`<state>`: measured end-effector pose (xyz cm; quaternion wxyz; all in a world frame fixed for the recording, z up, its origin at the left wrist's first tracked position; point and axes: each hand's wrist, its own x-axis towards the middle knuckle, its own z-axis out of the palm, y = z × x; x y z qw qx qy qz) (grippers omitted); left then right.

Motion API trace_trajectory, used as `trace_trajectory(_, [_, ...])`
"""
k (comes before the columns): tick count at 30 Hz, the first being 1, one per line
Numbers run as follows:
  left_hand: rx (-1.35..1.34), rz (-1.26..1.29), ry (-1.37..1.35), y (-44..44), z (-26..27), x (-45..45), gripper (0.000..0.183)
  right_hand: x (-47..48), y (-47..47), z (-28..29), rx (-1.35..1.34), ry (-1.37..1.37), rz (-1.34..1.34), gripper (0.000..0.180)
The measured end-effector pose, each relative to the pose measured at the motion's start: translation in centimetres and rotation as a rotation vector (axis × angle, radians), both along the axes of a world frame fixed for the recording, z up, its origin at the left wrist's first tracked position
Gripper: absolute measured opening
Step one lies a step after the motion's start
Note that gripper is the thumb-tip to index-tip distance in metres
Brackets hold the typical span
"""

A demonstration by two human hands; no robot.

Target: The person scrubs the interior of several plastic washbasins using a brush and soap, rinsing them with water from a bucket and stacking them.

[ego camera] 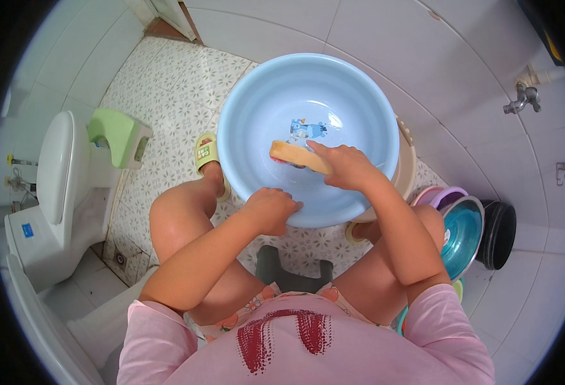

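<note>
Before me is a large light-blue plastic basin (253,96) with a cartoon animal picture on its inner bottom. My right hand (347,166) reaches over the basin and grips a wooden-backed scrubbing brush (296,153). The brush's bristle side faces down toward the basin floor, mostly hidden under the wooden back; I cannot tell whether it touches. My left hand (272,209) holds the near rim of the basin, fingers curled over the edge.
A beige basin (406,168) sits partly beneath the blue one. At right stand several stacked basins (463,231), a black bucket (499,236) and a wall tap (523,98). At left are a white toilet (57,168) and a green stool (116,134). Below me is a grey stool (287,272).
</note>
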<state>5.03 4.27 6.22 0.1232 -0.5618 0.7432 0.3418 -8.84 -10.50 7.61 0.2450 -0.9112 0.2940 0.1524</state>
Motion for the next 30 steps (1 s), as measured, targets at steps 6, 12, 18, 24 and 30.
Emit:
trace_trajectory(6, [0.003,0.011,0.001,0.0,0.2,0.0,0.061,0.3,0.0,1.2,-0.003,0.097,-0.002,0.066])
trace_trajectory(12, [-0.019,0.007,0.016,0.1,-0.1,0.0,0.061,-0.4,-0.5,0.2,0.073,0.06,0.135,0.063])
trace_trajectory(18, [-0.021,0.01,0.016,0.1,-0.3,-0.1,0.061,1.2,0.7,-1.2,0.153,0.118,0.118,0.06])
trace_trajectory(24, [-0.119,-0.01,0.052,0.2,-0.3,0.0,0.042,3.3,-0.1,-5.6,-0.044,0.053,-0.11,0.071])
trace_trajectory(30, [-0.087,-0.023,0.063,0.2,-0.5,0.0,0.06,2.5,-1.4,-6.4,-0.014,0.091,-0.188,0.079])
